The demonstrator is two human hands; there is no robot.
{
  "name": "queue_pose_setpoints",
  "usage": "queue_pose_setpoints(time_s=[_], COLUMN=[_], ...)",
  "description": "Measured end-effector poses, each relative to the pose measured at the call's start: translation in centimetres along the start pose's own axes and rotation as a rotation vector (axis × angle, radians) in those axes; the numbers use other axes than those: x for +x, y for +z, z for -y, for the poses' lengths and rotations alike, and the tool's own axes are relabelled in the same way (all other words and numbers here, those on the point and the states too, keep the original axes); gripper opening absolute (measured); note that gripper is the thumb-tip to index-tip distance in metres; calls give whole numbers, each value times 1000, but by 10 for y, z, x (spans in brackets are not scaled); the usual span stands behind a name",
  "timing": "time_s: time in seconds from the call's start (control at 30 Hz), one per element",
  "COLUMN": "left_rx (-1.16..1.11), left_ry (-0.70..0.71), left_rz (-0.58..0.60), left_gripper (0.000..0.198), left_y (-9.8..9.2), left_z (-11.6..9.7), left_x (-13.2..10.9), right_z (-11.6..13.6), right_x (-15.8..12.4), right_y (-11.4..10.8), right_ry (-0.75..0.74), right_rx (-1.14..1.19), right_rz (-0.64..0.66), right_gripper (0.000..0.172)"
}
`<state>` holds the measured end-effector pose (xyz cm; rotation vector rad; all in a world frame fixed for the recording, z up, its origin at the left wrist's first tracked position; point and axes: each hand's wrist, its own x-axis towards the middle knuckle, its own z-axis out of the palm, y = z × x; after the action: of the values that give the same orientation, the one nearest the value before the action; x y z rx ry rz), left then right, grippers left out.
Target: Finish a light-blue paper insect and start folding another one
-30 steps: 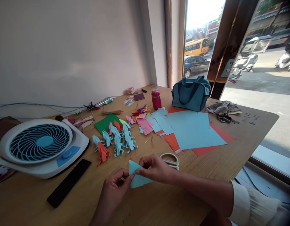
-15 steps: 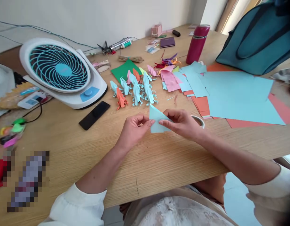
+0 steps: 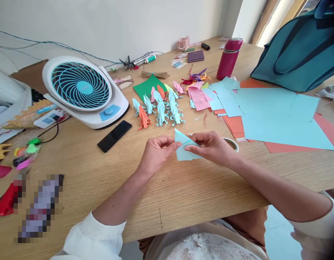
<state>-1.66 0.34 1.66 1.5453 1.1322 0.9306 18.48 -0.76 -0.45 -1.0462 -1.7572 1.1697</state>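
A small light-blue piece of paper (image 3: 184, 153), folded with a pointed top corner, is held above the wooden table. My left hand (image 3: 161, 150) pinches its left edge between thumb and fingers. On the right side, my right hand (image 3: 210, 146) grips the same paper, its thumb lying across the front and its fingers behind. Just beyond the hands stand several folded paper figures (image 3: 161, 113) in light blue, with an orange folded figure (image 3: 144, 118) at their front left. Partly hidden behind my right hand is a round white rim (image 3: 234, 142), perhaps a cup or a tape roll.
To the left are a white fan (image 3: 85, 90) and a black phone (image 3: 115, 136). Light-blue paper sheets (image 3: 275, 115) lie over orange ones at right, near a maroon bottle (image 3: 229, 59) and a teal bag (image 3: 296, 54). A green sheet (image 3: 145, 86) lies behind the figures.
The whole view has shifted slightly, so everything sits a little lower and further right. Both hands keep hold of the paper; a fold line now shows across it below the pointed corner.
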Motion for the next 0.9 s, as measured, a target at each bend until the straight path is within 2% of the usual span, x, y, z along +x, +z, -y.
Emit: queue_pose_setpoints(time_s=[0.13,0.37,0.5,0.57,0.67,0.8,0.9], left_rx=[-8,-45,-81,-28,171,335,407], left_ry=[3,-8,91,188,271,232,183], left_rz=[35,122,236,292,404,539,572], left_gripper=[27,21,38,41,27,17,17], left_y=[1,-5,-17,-25,-35,-39,-37], left_z=[-4,-11,-15,-19,-26,-29,-28], left_x=[-2,-1,3,4,2,0,0], right_z=[1,0,2,2,3,5,7], right_x=[-1,-3,-4,-4,-5,-6,-6], right_y=[0,-2,-5,-7,-10,-14,-16], right_ry=[11,-69,-79,-71,-13,80,145], right_rx=[-20,-91,-124,-124,-129,-233,-272], right_rz=[7,21,70,116,222,381,410], right_gripper=[40,34,33,33,32,28,26])
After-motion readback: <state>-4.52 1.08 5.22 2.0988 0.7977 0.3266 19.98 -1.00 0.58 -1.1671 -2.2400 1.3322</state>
